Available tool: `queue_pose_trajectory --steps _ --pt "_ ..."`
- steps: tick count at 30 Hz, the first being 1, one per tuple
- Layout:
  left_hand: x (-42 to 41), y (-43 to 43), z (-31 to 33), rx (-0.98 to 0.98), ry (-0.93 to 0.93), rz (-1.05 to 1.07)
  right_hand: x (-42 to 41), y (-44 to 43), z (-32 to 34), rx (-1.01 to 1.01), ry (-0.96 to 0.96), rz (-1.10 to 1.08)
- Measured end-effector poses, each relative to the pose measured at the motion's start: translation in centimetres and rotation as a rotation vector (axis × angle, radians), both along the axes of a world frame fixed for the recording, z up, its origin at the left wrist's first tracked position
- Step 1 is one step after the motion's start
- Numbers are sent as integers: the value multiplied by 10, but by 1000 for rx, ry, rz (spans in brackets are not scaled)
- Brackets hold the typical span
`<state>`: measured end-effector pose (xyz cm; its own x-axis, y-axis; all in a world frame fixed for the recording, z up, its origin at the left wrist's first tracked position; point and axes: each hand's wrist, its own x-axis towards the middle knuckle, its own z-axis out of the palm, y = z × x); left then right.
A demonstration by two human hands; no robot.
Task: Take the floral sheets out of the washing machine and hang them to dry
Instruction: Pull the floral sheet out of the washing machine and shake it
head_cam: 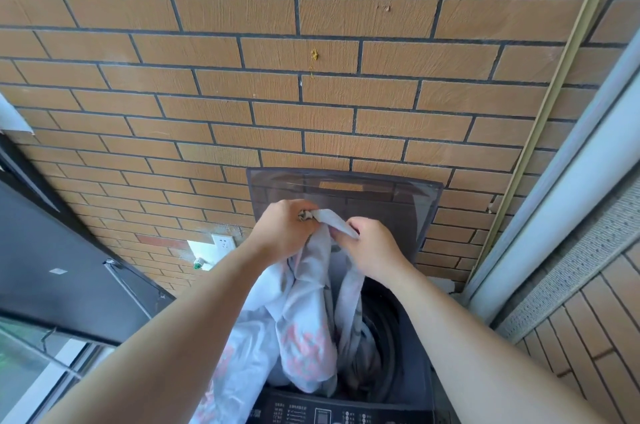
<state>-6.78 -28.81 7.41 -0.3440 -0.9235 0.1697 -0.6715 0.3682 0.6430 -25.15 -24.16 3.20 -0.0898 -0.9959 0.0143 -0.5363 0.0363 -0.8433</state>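
Both the left hand (284, 230) and right hand (373, 247) pinch the sheet (304, 326), half lifted from the washing machine (408, 347); its wet tail may snag in the drum or drag on the floor

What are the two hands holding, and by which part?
The floral sheet, by its raised upper end: the left hand grips a bunched bit, the right hand pinches it just beside.

The control panel (346, 409) carries small print, too blurred to read.
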Motion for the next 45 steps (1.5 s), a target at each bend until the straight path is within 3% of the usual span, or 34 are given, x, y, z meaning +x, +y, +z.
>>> queue_pose_trajectory --steps 6,10,14,20,23,30,36,38,42,45 --pt "-11 8 24 -75 211 64 -8 12 -51 267 355 55" --pt "-14 10 38 -116 232 68 -8 15 -55 303 62 -41" --pt "-14 12 35 -100 223 75 -1 12 -39 256 6 38" --pt "-11 7 33 -108 232 139 -3 24 -52 466 -21 92" --pt "-7 5 30 -114 248 144 -4 25 -65 470 6 103" --pt "3 -8 26 -194 274 206 -11 9 -24 163 21 -178" --pt "6 -12 22 -156 297 251 0 -7 73 -461 -57 -240" --pt "7 -11 22 -84 341 252 -2 -10 84 -468 -67 -165" --pt "4 -5 20 97 499 146 -6 -9 63 -264 -5 13" --pt "0 1 17 254 510 41 -3 -7 46 -234 -20 93"
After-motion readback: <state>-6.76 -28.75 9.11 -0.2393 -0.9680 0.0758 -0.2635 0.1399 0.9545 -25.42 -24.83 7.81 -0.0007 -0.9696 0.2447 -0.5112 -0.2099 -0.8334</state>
